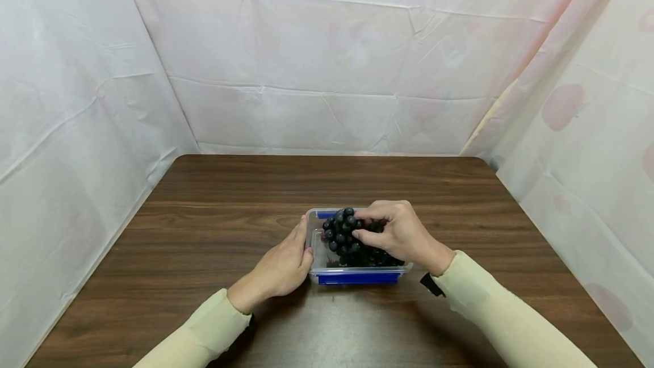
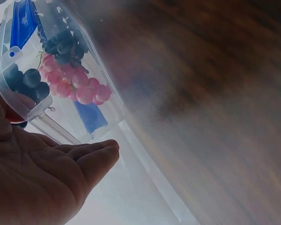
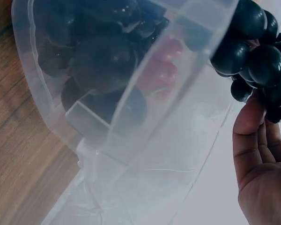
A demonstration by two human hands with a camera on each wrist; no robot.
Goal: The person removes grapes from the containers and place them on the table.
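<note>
A clear plastic box with blue clips (image 1: pixel 357 279) stands on the table. My left hand (image 1: pixel 283 263) lies against its left wall, fingers nearly straight; in the left wrist view the palm (image 2: pixel 42 173) faces the box. My right hand (image 1: pixel 401 231) pinches a bunch of black grapes (image 1: pixel 340 231) over the box, also seen in the right wrist view, where the fingers hold the dark grapes (image 3: pixel 267 64) from below in that picture. More black grapes (image 1: pixel 375 257) lie inside. Through the wall show pink grapes (image 2: pixel 79 84), at the bottom of the left wrist view's box.
The brown wooden table (image 1: pixel 230 186) extends around the box on all sides. White sheeting (image 1: pixel 327 61) hangs behind the table and along both sides, with faint pink fruit prints on the right. A dark band (image 1: pixel 432 285) shows at the right wrist.
</note>
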